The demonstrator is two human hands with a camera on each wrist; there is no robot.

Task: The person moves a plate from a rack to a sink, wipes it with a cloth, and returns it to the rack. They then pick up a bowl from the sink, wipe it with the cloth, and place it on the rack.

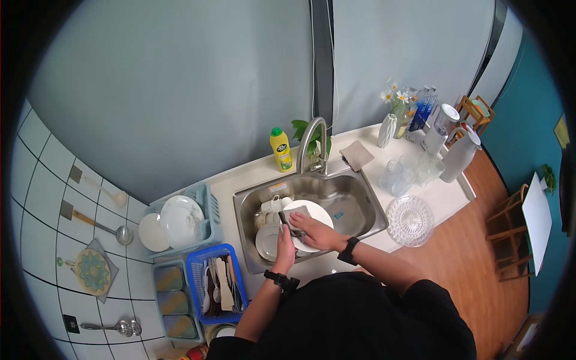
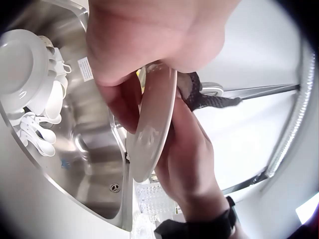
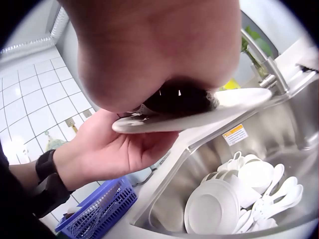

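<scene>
The head view shows a long white countertop [image 1: 447, 204] with a stainless-steel sink [image 1: 363, 210] let into it; a blue rectangular openwork plastic basket [image 3: 107, 206] of utensils stands on the sink's left. A round, glossy white plate [image 2: 155, 122] is held up over the sink, tilted. The left hand [image 1: 285, 249] grips its rim, while the right hand [image 1: 315, 233] lies with fingers extended, pressing a dark grey textured cloth [image 2: 202, 100] against it. White long-handled spoons [image 3: 284, 193] lie in the sink.
</scene>
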